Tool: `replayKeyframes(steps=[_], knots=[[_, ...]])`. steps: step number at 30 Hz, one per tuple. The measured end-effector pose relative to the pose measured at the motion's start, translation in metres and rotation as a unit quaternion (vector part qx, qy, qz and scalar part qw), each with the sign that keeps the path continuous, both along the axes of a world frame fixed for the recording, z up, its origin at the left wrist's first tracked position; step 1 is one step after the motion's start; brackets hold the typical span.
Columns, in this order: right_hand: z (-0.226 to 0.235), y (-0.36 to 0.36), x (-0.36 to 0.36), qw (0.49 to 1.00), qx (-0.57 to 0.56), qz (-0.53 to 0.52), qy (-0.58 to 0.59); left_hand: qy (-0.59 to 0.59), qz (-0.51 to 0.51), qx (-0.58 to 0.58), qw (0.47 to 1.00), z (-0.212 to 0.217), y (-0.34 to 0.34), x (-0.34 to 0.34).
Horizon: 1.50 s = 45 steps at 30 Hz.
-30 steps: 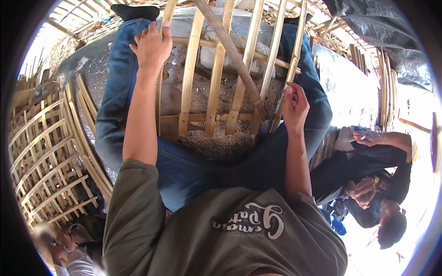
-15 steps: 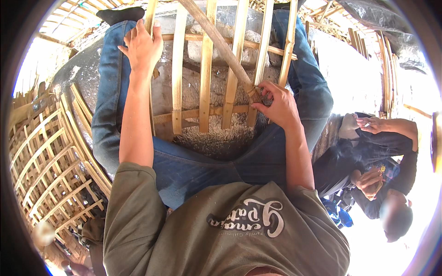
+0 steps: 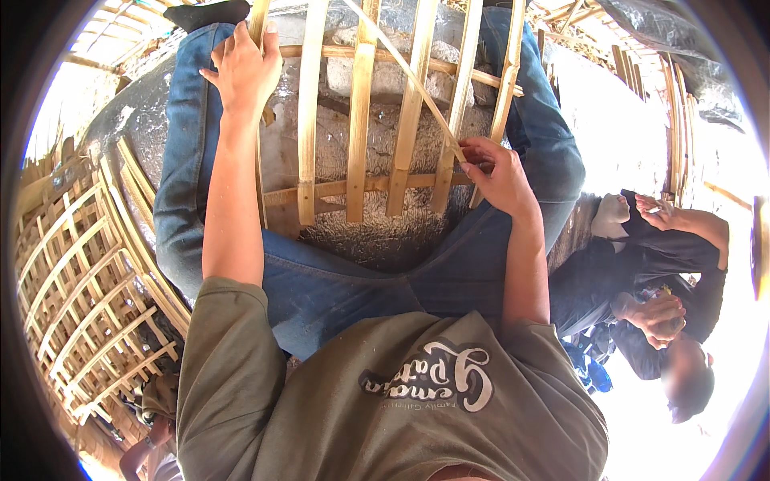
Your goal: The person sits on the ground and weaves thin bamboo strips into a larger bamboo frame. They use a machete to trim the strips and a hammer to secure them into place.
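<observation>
A lattice of bamboo slats (image 3: 359, 120) lies between my jeans-clad legs (image 3: 180, 184) over rough grey ground. My left hand (image 3: 243, 68) grips the leftmost upright slat near its top. My right hand (image 3: 497, 172) is closed on the lower end of a thin diagonal bamboo strip (image 3: 401, 68), which slants up and left across the uprights. The hand sits at the right end of the lower cross slat (image 3: 353, 188), touching the frame there.
Finished woven bamboo panels (image 3: 76, 280) are stacked at the left. Another person in dark clothes (image 3: 642, 272) sits at the right, hands raised. More bamboo pieces (image 3: 642, 72) lie at the upper right. A hand (image 3: 144, 449) shows at the bottom left.
My right hand has shifted left along the frame and taken the thin diagonal strip lower down. My left hand has stayed on the left slat while the view moved slightly.
</observation>
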State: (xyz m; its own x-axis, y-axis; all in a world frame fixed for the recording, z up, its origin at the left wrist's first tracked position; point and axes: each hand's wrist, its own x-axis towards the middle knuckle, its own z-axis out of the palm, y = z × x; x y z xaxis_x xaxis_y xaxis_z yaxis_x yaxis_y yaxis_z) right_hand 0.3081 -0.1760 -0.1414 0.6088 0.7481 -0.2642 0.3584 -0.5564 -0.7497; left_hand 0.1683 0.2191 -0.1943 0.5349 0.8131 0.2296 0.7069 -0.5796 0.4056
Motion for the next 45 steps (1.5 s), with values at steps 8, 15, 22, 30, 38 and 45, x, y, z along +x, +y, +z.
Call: replayKeyframes(steps=[8, 15, 22, 30, 38, 45], knots=[[0.001, 0.001, 0.0, 1.0, -0.01, -0.002, 0.003, 0.013, 0.0, -0.009, 1.0, 0.004, -0.002, 0.001], [0.001, 0.009, -0.009, 0.998, -0.029, -0.011, -0.054, 0.023, 0.003, -0.012, 1.0, -0.004, 0.002, 0.001], [0.006, 0.025, -0.025, 0.987, -0.049, -0.031, -0.151, 0.016, 0.005, 0.003, 1.0, 0.0, -0.001, 0.001], [-0.003, 0.028, -0.022, 0.975, 0.0, -0.069, -0.212, -0.063, -0.014, 0.032, 0.997, 0.001, -0.004, 0.01], [-0.01, 0.028, -0.022, 0.977, -0.003, -0.039, -0.21, -0.023, 0.0, 0.022, 0.999, 0.002, -0.015, 0.015], [-0.011, 0.022, -0.013, 0.989, 0.028, -0.047, -0.139, 0.106, 0.014, -0.023, 0.994, 0.053, -0.044, 0.019]])
